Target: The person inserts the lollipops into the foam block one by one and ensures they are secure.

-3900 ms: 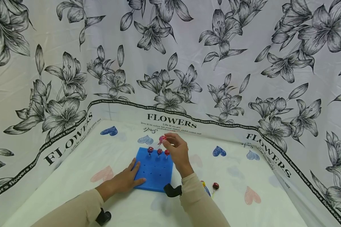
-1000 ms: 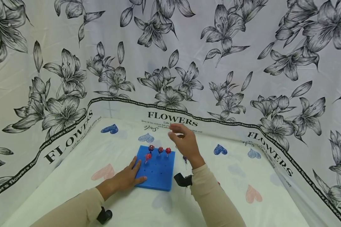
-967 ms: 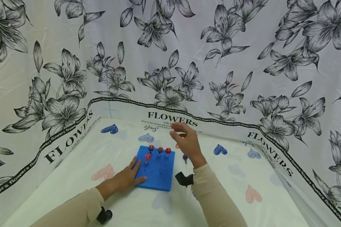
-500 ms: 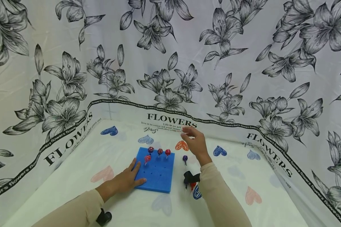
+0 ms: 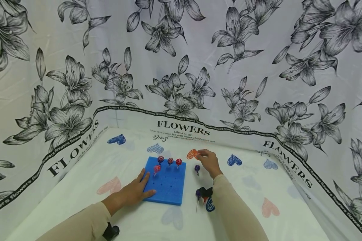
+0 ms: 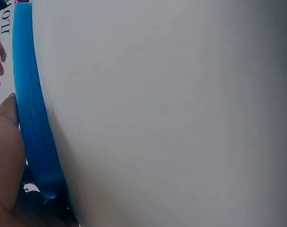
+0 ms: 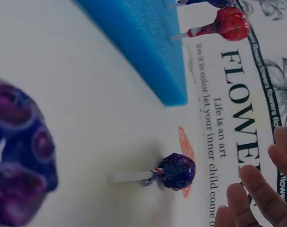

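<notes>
A blue foam block (image 5: 166, 190) lies on the cloth with rows of small holes. Three lollipops (image 5: 170, 162) stand upright along its back row, and a pink-red lollipop (image 5: 157, 169) stands in front at the left. My left hand (image 5: 128, 193) rests on the block's left edge, fingers spread; the left wrist view shows the block's side (image 6: 32, 94) beside that hand. My right hand (image 5: 210, 162) hovers just behind a purple lollipop (image 5: 197, 169) lying right of the block. In the right wrist view its fingers (image 7: 259, 194) hold nothing, near the lollipop's wrapped head (image 7: 177, 171).
Another purple lollipop (image 5: 198, 194) lies nearer me, by the black right wrist camera (image 5: 206, 191) that partly hides something red. A white cloth with printed hearts covers the surface. Flower-printed curtain (image 5: 181, 83) rises behind and at both sides.
The pink-red lollipop that my right hand held earlier now stands in the block. My right hand has moved right, then lowered toward the purple lollipop. The left hand has stayed in place.
</notes>
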The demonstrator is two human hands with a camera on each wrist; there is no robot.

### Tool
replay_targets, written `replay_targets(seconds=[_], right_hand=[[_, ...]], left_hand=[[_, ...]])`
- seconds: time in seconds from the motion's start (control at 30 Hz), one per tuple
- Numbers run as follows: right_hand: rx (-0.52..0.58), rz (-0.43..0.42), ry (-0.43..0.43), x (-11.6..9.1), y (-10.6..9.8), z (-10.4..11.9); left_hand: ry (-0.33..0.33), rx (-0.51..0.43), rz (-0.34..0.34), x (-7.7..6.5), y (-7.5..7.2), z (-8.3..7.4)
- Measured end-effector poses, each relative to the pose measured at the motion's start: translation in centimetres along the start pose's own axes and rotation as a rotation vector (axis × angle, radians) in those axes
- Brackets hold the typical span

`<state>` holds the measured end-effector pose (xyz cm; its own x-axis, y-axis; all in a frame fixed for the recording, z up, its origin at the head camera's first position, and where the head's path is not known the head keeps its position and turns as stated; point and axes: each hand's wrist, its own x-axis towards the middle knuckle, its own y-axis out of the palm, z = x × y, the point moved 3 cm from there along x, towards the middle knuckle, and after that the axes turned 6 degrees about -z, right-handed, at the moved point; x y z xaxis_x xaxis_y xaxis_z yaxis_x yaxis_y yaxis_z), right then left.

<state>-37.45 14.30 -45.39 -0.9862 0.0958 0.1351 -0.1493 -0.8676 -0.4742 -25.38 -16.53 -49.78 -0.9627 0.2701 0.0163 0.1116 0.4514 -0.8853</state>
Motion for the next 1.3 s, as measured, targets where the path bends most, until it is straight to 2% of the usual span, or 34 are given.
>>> replay_targets(seconds=[0.27, 0.47, 0.77, 1.07, 1.3], right_hand=[[-0.021, 0.024, 0.098, -0.1, 0.6, -1.7], [-0.052, 0.027, 0.096, -0.1, 0.8, -2.5], [-0.199, 0.057, 0.138, -0.2, 1.0, -3.6], [-0.28, 0.102, 0.141, -0.4, 1.5, -3.8], [-0.316, 0.13, 0.104, -0.7, 1.5, -3.3]], left_hand=[[-0.004, -0.006, 0.004, 0.0, 0.0, 0.0], [-0.011, -0.008, 0.011, -0.1, -0.2, -0.2], [-0.037, -0.013, 0.029, -0.3, -0.4, -0.5], [-0.042, -0.007, 0.024, -0.6, -0.5, -0.7], [-0.04, -0.001, 0.025, -0.5, -0.4, -0.6]])
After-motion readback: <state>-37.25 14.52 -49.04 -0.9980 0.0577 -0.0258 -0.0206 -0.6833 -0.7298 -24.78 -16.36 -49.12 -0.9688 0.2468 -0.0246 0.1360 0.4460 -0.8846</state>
